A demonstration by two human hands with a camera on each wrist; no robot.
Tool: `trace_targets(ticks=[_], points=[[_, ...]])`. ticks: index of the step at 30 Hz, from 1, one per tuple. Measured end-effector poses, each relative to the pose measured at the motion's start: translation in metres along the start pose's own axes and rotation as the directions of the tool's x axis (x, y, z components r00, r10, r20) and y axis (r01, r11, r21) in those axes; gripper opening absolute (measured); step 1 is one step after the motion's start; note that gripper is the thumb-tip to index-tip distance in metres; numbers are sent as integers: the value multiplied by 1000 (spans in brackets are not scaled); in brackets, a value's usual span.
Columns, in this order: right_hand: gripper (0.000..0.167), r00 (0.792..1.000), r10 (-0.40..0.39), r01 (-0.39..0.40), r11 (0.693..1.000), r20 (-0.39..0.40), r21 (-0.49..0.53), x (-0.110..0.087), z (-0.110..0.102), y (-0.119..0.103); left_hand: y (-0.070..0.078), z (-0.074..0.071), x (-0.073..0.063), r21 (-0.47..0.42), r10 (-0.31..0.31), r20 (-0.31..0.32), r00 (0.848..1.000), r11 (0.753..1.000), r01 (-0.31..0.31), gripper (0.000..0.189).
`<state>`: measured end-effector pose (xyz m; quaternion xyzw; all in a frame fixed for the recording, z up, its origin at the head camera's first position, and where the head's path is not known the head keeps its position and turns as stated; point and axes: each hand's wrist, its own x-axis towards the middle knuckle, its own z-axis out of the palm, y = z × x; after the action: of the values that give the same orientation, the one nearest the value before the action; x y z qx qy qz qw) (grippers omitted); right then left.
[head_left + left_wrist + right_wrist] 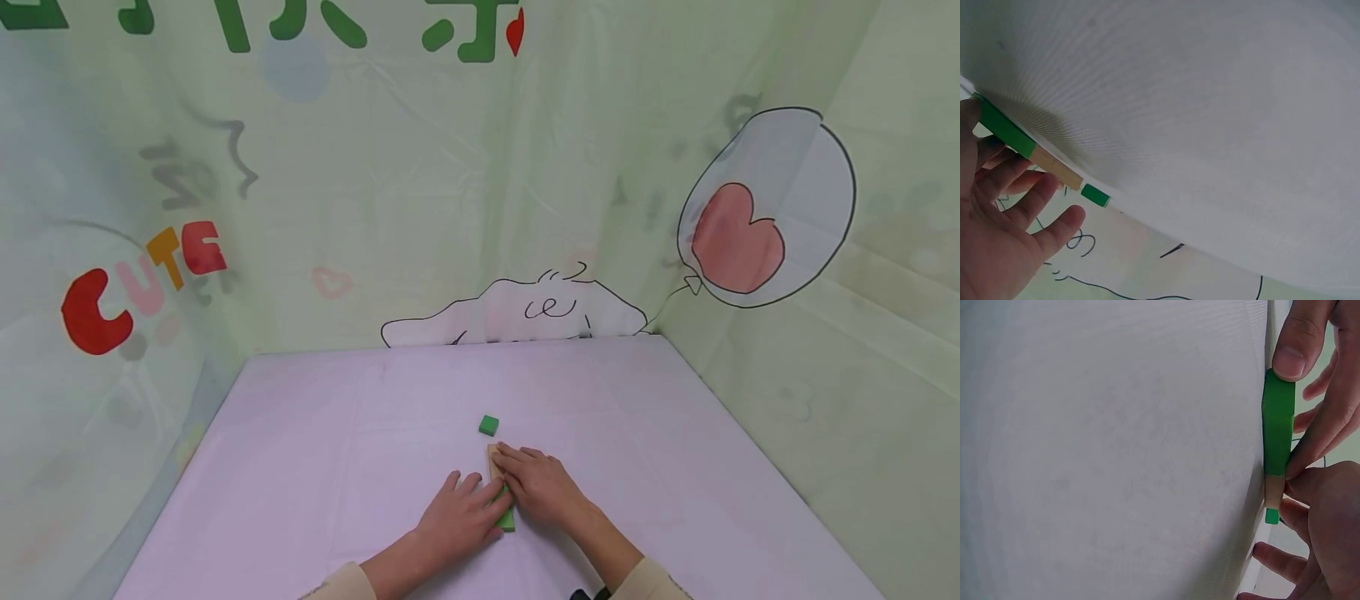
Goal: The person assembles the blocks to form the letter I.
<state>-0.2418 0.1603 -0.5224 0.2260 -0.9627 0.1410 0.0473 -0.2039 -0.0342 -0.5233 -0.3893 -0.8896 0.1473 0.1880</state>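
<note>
A green block [507,524] and a plain wooden block [492,457] lie end to end in a line on the table. My left hand [461,518] holds the green block, its thumb at the near end and a fingertip by the join. From the right, my right hand [550,492] grips the wooden block, with its thumb close to the join in the right wrist view. A faint line crosses the green block [1278,434] there; whether it is one piece, I cannot tell. Beyond the wooden block sits a small green block [489,425], apart from both hands. My fingers partly cover the row.
A pale cloth covers the table [337,433]. Printed hangings [420,192] rise behind it and along both sides. Something small and black [580,595] shows at the bottom edge by the right sleeve.
</note>
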Motion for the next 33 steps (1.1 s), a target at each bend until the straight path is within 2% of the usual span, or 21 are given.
trace_targets(ticks=[13,18,23,27,33], points=[[39,1000,8,-7,1000,22,-7,-1,-2,-1,1,8,3,-51,0,26,1000,999,1,50],[40,999,14,-14,1000,34,-1,0,-3,-2,1,10,4,-91,-26,33,999,995,29,52],[42,999,19,-19,1000,46,-3,1,-3,-2,3,10,4,-73,-54,16,998,996,55,59],[42,999,-6,7,1000,53,-20,1,-5,-3,3,11,4,-68,-71,10,997,995,72,62],[42,997,-41,45,997,64,-59,0,-8,-3,3,10,7,-100,-73,70,995,992,80,65]])
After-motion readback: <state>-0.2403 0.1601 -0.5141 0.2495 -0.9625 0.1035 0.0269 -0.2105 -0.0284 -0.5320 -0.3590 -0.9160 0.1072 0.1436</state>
